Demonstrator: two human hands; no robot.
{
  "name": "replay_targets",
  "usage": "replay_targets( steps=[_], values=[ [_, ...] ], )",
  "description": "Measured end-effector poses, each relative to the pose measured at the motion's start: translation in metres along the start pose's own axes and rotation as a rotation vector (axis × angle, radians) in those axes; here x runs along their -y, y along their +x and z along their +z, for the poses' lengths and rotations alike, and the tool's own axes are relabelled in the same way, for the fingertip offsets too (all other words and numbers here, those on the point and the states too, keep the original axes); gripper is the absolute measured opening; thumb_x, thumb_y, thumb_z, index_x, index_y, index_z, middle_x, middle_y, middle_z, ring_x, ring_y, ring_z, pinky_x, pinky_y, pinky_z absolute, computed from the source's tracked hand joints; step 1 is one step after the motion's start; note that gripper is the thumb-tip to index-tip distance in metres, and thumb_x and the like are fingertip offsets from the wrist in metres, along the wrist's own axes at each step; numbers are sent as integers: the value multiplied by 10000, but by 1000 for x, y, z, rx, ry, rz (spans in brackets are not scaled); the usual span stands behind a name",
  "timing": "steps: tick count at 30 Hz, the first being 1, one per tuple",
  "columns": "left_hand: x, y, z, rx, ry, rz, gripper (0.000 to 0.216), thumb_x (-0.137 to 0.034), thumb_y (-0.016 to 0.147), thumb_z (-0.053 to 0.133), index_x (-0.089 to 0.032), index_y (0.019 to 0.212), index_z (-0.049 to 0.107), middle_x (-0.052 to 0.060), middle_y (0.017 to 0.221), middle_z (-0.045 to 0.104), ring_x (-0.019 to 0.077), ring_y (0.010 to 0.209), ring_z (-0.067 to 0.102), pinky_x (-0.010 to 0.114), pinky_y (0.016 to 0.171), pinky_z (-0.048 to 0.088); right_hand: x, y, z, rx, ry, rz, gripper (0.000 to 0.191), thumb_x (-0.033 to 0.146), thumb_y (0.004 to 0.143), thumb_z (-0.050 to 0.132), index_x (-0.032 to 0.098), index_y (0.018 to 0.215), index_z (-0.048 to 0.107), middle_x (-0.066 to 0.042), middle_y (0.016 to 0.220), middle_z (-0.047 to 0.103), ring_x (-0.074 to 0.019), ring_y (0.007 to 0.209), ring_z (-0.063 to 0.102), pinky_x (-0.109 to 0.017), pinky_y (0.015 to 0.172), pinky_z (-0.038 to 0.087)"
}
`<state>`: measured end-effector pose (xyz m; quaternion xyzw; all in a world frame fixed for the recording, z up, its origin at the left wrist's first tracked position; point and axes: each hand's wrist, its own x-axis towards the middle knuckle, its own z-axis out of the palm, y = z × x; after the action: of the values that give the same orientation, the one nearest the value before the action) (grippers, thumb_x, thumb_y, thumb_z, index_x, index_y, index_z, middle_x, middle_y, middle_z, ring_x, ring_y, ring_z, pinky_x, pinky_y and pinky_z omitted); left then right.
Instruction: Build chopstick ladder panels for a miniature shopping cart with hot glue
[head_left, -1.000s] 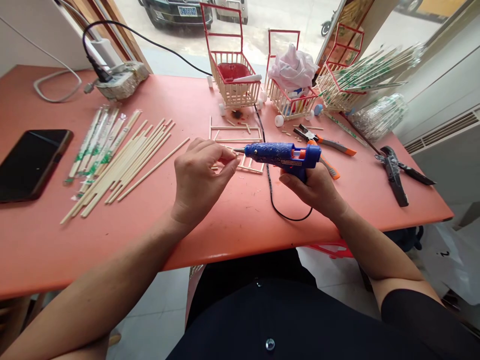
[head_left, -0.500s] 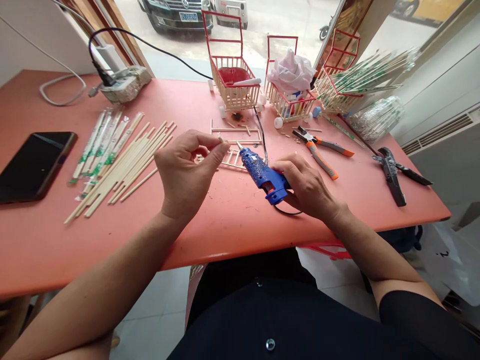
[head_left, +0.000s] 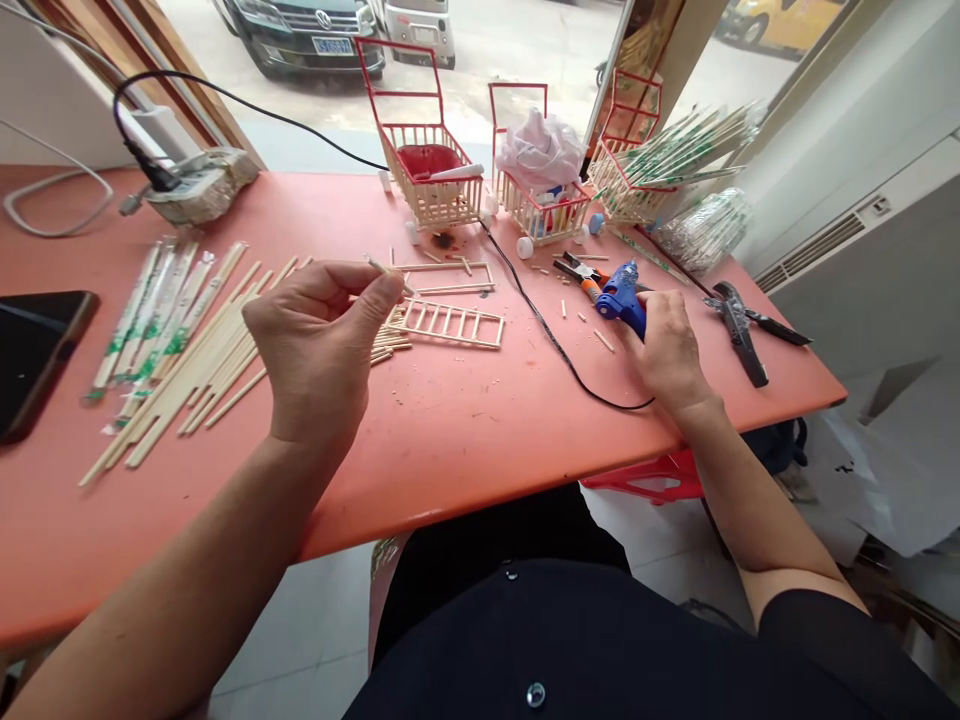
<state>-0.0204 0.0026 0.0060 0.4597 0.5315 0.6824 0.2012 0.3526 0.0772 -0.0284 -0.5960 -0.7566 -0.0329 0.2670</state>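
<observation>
From my remote post, my left grip (head_left: pixel 319 335) pinches a slim, pale wooden stick (head_left: pixel 378 265) above the smooth coral desk (head_left: pixel 480 430), my right grip (head_left: pixel 670 350) wrapped around a blue plastic glue gun (head_left: pixel 621 294), a ladder-shaped wooden frame (head_left: pixel 454 337) between them

Looks to me like a small craft workshop: glue gun (head_left: pixel 619 294), pliers (head_left: pixel 740 337), loose wooden sticks (head_left: pixel 184 384) and little stick-built carts (head_left: pixel 444 204) share one desk (head_left: pixel 465 430).

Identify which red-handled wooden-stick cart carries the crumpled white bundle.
The middle cart; the left cart holds a red object, the right cart thin sticks in green-printed wrappers.
</observation>
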Motion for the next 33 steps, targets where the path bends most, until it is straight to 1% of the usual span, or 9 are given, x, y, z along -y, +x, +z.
replay_targets(
  steps=[3, 7, 12, 18, 21, 24, 27, 29, 33],
  values=[
    [0, -2, 0, 20, -27, -8, 131, -298, 830, 983, -256, 841, 859, -25, 836, 826, 195, 834, 701, 427, 851, 589, -23, 1, 2, 30, -50, 71, 546, 642, 1077, 693, 166, 1344, 715, -259, 1380, 722, -441, 1304, 687, -649, 1184, 559],
    [-3, -6, 2, 57, -43, -50, 132, -292, 816, 1005, -280, 821, 874, -30, 790, 795, 178, 771, 653, 413, 769, 546, -36, 6, 2, 62, -49, 89, 490, 583, 1054, 740, 176, 1327, 729, -275, 1393, 724, -454, 1322, 683, -657, 1190, 557],
    [-1, -7, 5, 156, -100, -217, 290, -430, 711, 1076, -265, 796, 854, -9, 767, 784, 173, 741, 638, 389, 684, 509, -37, 12, -2, 119, -7, 79, 454, 533, 1030, 754, 180, 1315, 748, -266, 1399, 750, -460, 1357, 684, -676, 1204, 555],
    [4, -6, 9, 301, -219, -355, 296, -365, 631, 1058, -224, 721, 813, 12, 736, 743, 122, 684, 584, 329, 677, 490, -28, 11, -26, 130, 28, 64, 480, 476, 983, 781, 168, 1351, 773, -250, 1419, 771, -450, 1349, 718, -663, 1205, 566],
    [3, -7, 9, 356, -188, -377, 258, -362, 674, 1021, -237, 727, 801, 20, 753, 743, 131, 673, 587, 315, 654, 497, -4, 14, -48, -24, 83, -43, 366, 442, 999, 795, 210, 1283, 795, -212, 1378, 783, -427, 1324, 723, -628, 1197, 565],
    [0, -9, 8, 415, -145, -368, 268, -392, 702, 1018, -246, 710, 793, 32, 737, 741, 167, 700, 640, 328, 673, 537, 40, 18, -57, -73, 307, -133, 228, 481, 1083, 748, 268, 1121, 819, -126, 1163, 816, -309, 1046, 759, -493, 988, 626],
    [-4, -12, 9, 440, -106, -333, 313, -447, 713, 1037, -252, 690, 793, 41, 724, 750, 205, 736, 689, 353, 711, 585, 89, 24, -45, 122, 590, -292, 313, 534, 1080, 786, 229, 1019, 818, -70, 1007, 819, -212, 883, 710, -368, 821, 578],
    [-7, -14, 10, 456, -90, -321, 341, -476, 710, 1055, -251, 684, 798, 47, 728, 763, 224, 761, 715, 370, 747, 611, 115, 28, -30, 242, 715, -384, 290, 472, 1080, 791, 200, 979, 813, -46, 954, 811, -173, 837, 677, -326, 791, 537],
    [-11, -16, 11, 492, -101, -334, 413, -553, 694, 1081, -237, 689, 814, 55, 754, 788, 226, 796, 734, 370, 813, 622, 143, 31, -7, 426, 838, -443, 170, 309, 1068, 765, 174, 976, 810, -19, 905, 799, -132, 794, 640, -289, 770, 474]
  ],
)
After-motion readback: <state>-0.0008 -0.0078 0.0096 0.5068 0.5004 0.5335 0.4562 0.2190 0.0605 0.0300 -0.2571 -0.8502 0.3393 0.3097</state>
